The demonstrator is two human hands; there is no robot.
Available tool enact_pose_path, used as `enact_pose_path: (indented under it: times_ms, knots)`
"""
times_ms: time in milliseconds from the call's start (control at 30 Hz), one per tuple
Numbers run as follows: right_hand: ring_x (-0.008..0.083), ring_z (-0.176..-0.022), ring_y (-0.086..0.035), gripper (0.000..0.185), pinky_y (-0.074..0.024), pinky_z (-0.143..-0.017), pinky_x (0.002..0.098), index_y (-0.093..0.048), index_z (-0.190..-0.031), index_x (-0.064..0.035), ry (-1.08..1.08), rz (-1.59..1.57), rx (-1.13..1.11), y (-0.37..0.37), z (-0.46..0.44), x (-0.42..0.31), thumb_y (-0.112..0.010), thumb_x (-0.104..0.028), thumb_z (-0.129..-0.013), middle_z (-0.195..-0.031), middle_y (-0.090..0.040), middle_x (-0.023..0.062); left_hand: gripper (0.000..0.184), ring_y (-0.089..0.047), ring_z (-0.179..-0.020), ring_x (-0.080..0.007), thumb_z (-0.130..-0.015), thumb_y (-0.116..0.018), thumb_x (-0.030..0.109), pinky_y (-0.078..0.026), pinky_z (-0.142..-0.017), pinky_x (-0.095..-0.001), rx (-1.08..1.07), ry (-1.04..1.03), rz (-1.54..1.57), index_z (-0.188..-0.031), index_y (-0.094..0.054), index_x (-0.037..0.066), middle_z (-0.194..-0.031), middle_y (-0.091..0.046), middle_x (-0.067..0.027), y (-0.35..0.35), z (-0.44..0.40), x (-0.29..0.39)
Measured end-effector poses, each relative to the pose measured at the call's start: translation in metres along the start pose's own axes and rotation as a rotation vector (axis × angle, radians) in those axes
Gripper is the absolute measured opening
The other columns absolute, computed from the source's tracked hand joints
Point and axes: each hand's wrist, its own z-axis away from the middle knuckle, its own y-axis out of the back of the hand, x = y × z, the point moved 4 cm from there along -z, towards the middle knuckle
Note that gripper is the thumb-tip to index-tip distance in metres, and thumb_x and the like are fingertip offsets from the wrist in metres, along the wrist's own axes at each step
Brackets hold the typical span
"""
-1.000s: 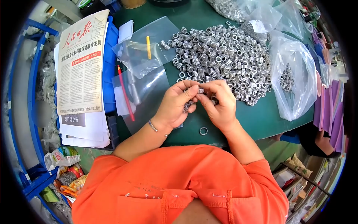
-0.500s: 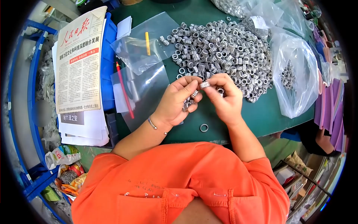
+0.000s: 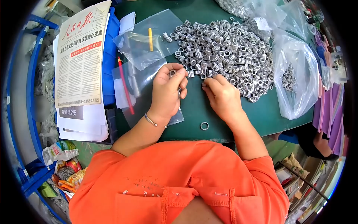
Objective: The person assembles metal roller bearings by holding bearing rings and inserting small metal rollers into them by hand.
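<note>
Silver ribbed metal rings (image 3: 172, 73) cupped in left hand (image 3: 166, 91), grip curled around them, likely against dropping; small silver ring (image 3: 204, 84) seemingly pinched by right hand (image 3: 223, 98), grip narrow, partly hidden, beside silver ring heap (image 3: 231, 56) on green desk (image 3: 188, 132).

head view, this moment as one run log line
left hand: holding metal rings; right hand: pinching metal piece; ring pile: beyond hands; loose ring: on table

Orange short-sleeved top (image 3: 167, 164), stitched front pockets (image 3: 140, 209), dark specks (image 3: 143, 185) above one; silver open bangle (image 3: 150, 120), ball-tipped, on left wrist (image 3: 158, 115).
</note>
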Motion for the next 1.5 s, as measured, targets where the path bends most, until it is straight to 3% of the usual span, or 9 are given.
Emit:
enact_pose_path:
  times_ms: [133, 200, 233, 400, 567, 767, 1000, 1167, 1500]
  knots:
    - [0.0201, -0.056, -0.056, 0.014, -0.0457, -0.048, 0.0294, -0.058, -0.086, -0.0034, 0.015, -0.4, 0.091, 0.008, -0.006, 0.004, -0.064, -0.005, -0.073, -0.074, -0.056, 0.0071, 0.019, -0.049, -0.068, -0.008, -0.08, -0.058, 0.002, -0.042, -0.052, -0.022, 0.063, -0.158, -0.471, -0.099, -0.052, 0.004, -0.077, -0.053, -0.0032, -0.001, 0.001, 0.008]
    - [0.0157, -0.06, -0.057, 0.015, -0.045, -0.051, 0.0259, -0.057, -0.085, -0.0012, -0.468, -0.854, -0.106, 0.0, -0.002, 0.011, -0.065, -0.002, -0.073, -0.077, -0.059, 0.0088, 0.021, -0.052, -0.072, -0.0096, -0.078, -0.061, 0.004, -0.044, -0.063, -0.023, -0.026, -0.655, -1.087, -0.099, -0.056, 0.002, -0.078, -0.055, -0.003, -0.006, -0.002, 0.018]
    - [0.0139, -0.065, -0.058, 0.014, -0.0459, -0.055, 0.0258, -0.057, -0.084, -0.0005, -0.489, -0.915, -0.072, -0.001, -0.004, 0.01, -0.065, -0.003, -0.073, -0.079, -0.061, 0.0096, 0.023, -0.056, -0.073, -0.0201, -0.074, -0.063, 0.004, -0.044, -0.07, -0.029, 0.016, -0.603, -1.059, -0.095, -0.057, 0.001, -0.076, -0.057, -0.0084, -0.008, -0.001, 0.019]
    - [0.0203, -0.064, -0.058, 0.016, -0.0453, -0.057, 0.0277, -0.057, -0.082, -0.0011, -0.001, -0.562, 0.202, 0.002, -0.015, 0.001, -0.065, 0.002, -0.068, -0.073, -0.058, 0.0098, 0.02, -0.047, -0.061, -0.0019, -0.083, -0.061, 0.016, -0.037, -0.05, -0.0163, -0.239, -0.481, -0.904, -0.097, -0.057, 0.002, -0.08, -0.056, 0.0001, -0.014, 0.003, 0.008]
    - [0.015, -0.064, -0.055, 0.017, -0.044, -0.057, 0.025, -0.058, -0.081, -0.0016, -0.094, -0.777, 0.227, 0.001, -0.007, 0.006, -0.067, 0.003, -0.067, -0.073, -0.057, 0.0065, 0.013, -0.049, -0.055, -0.0062, -0.086, -0.056, 0.011, -0.038, -0.048, -0.0178, -0.229, 0.019, -0.58, -0.094, -0.057, 0.001, -0.066, -0.054, -0.0017, -0.013, 0.007, -0.004]
    - [0.0136, -0.066, -0.055, 0.018, -0.0433, -0.059, 0.0234, -0.06, -0.084, -0.0011, -0.021, -0.794, 0.192, 0.005, -0.003, 0.012, -0.068, 0.001, -0.068, -0.075, -0.057, 0.0062, 0.016, -0.045, -0.057, -0.0053, -0.089, -0.05, 0.012, -0.036, -0.041, -0.0171, -0.279, 0.071, -0.37, -0.1, -0.054, 0.001, -0.071, -0.051, -0.0026, -0.015, 0.01, -0.013]
    - [0.0079, -0.067, -0.053, 0.014, -0.0428, -0.059, 0.021, -0.062, -0.087, -0.0001, -0.325, -1.264, -0.003, 0.0, 0.003, 0.016, -0.066, -0.003, -0.074, -0.081, -0.061, 0.0039, 0.014, -0.044, -0.057, -0.0051, -0.088, -0.052, 0.012, -0.035, -0.041, -0.0174, -0.055, -0.15, -0.4, -0.096, -0.054, 0.001, -0.078, -0.053, -0.0034, -0.012, 0.007, 0.008]
    - [0.0023, -0.05, -0.042, 0.016, -0.0267, -0.038, 0.0165, -0.06, -0.097, 0.003, -0.37, -1.713, -0.139, -0.002, 0.006, 0.012, -0.058, -0.004, -0.082, -0.078, -0.062, 0.0054, 0.016, -0.052, -0.064, -0.0144, -0.077, -0.063, 0.006, -0.041, -0.053, -0.0259, 0.05, -0.689, -1.119, -0.092, -0.057, 0.002, -0.074, -0.055, -0.0049, -0.006, -0.002, 0.024]
    - [0.0105, -0.072, -0.052, 0.015, -0.0418, -0.065, 0.0223, -0.06, -0.082, -0.0006, -0.007, -0.988, 0.197, 0.007, 0.002, 0.011, -0.064, -0.001, -0.067, -0.08, -0.056, 0.004, 0.023, -0.056, -0.067, -0.0251, -0.067, -0.068, 0.005, -0.046, -0.061, -0.0341, -0.237, -0.621, -1.564, -0.088, -0.058, 0.002, -0.077, -0.053, -0.0109, -0.019, 0.008, 0.0]
